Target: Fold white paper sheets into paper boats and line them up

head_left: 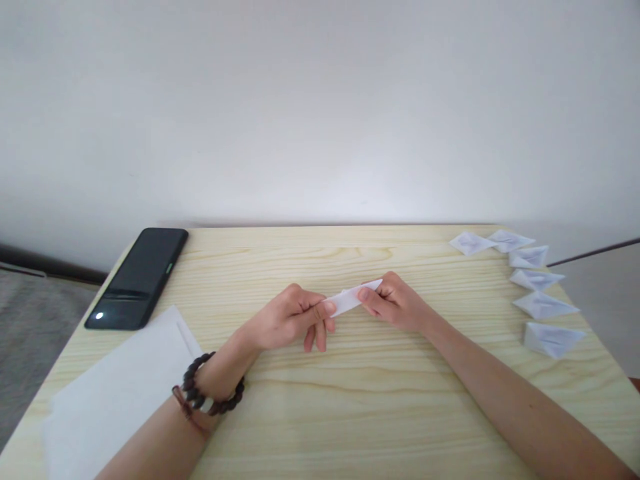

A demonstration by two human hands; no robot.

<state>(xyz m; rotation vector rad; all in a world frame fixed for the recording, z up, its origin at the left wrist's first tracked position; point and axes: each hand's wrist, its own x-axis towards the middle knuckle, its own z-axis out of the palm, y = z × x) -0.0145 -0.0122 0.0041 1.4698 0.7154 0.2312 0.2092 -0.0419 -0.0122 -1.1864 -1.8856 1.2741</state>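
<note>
A narrow strip of folded white paper point(349, 301) is stretched between my two hands, above the middle of the wooden table point(320, 413). My left hand point(295, 317) pinches its left end between thumb and fingers, with the lower fingers hanging beneath. At the right end, my right hand point(395, 302) grips the paper with the thumb on top and the other fingers curled behind. The strip slants up toward the right. Whatever lies behind the paper is hidden from view.
Several folded paper boats point(545, 303) line the table's right edge. A black phone point(140, 280) lies at the back left, with white paper sheets point(120, 387) in front of it, partly under my left forearm. A white wall point(320, 113) rises behind the table.
</note>
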